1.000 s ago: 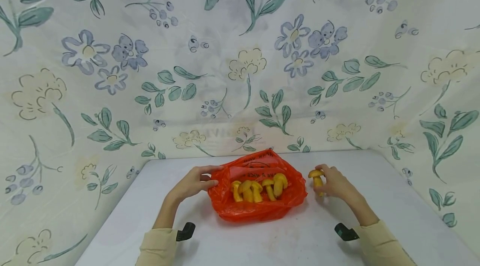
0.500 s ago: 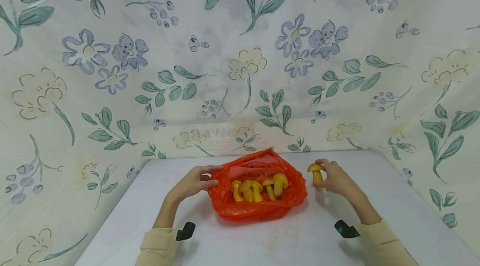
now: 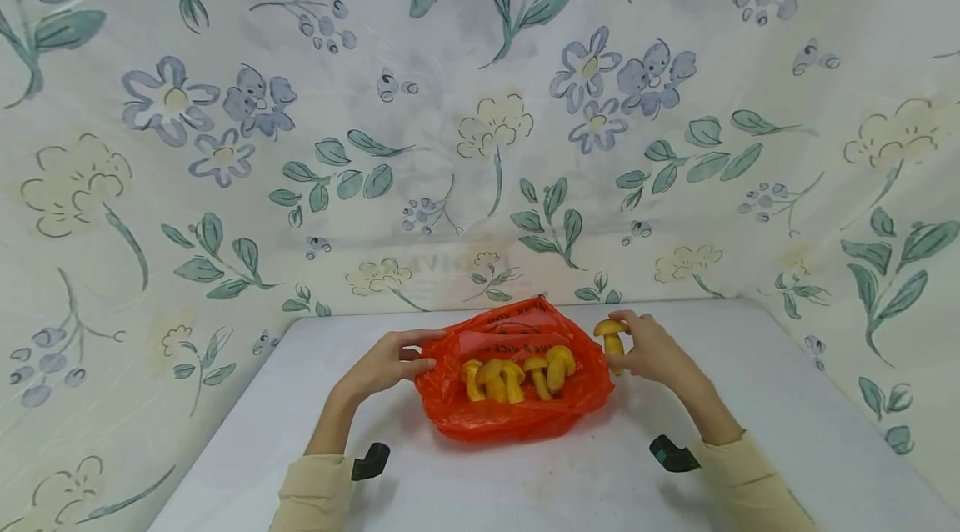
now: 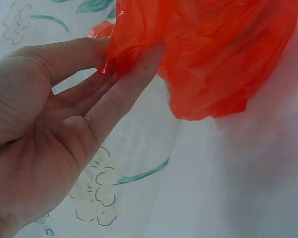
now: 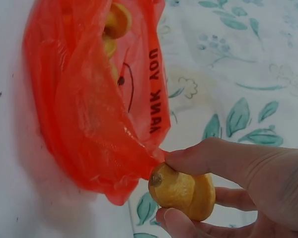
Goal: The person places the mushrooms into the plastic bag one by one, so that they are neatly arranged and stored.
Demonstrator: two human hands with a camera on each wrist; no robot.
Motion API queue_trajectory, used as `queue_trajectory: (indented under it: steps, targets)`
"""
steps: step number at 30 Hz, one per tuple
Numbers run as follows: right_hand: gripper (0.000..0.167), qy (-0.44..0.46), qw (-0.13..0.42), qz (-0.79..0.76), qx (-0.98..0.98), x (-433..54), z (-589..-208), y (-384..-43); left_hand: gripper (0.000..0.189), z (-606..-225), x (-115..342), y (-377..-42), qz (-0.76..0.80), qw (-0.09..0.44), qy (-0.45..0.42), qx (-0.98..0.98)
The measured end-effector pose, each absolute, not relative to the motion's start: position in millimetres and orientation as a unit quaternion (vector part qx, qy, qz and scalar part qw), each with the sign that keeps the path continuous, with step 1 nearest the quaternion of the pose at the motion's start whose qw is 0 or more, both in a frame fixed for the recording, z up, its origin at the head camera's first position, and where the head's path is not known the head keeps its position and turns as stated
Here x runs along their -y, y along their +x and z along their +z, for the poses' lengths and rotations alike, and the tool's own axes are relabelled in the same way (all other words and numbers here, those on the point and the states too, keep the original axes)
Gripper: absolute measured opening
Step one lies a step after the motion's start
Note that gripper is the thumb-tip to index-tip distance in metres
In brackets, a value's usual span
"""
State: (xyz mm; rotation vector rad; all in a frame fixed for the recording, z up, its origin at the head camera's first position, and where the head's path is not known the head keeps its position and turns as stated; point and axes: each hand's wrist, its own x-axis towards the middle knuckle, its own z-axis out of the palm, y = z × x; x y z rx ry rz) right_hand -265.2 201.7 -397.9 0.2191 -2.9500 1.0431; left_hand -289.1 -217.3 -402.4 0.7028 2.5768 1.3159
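A red plastic bag [image 3: 517, 424] with black print lies on the white table, its mouth spread towards me. Several yellow mushrooms [image 3: 495, 382] sit inside it. My left hand [image 3: 382, 367] pinches the bag's left edge; in the left wrist view the thin plastic [image 4: 139, 29] passes between thumb and fingers. At the bag's right side, my right hand [image 3: 654, 351] holds one more yellow mushroom [image 3: 612, 338], cap up, above the table. The right wrist view shows this mushroom [image 5: 181, 191] gripped between thumb and fingers, overlapping the bag's corner there.
The white table [image 3: 570, 482] reaches back to a floral cloth [image 3: 450, 182] that hangs behind and at both sides. A black device [image 3: 371, 461] sticks out at the left wrist, another black device [image 3: 673, 454] at the right.
My right hand has raised the mushroom a little and brought it left, close to the bag's right edge. The left hand and the bag have stayed in place.
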Motion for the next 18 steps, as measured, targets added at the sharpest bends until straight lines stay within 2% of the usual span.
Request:
queue_trajectory:
  steps: [18]
  targets:
    - [0.069, 0.089, 0.023, 0.336, 0.937, -174, -386, -266, 0.047, -401, 217, -288, 0.440, 0.081, 0.233, -0.863]
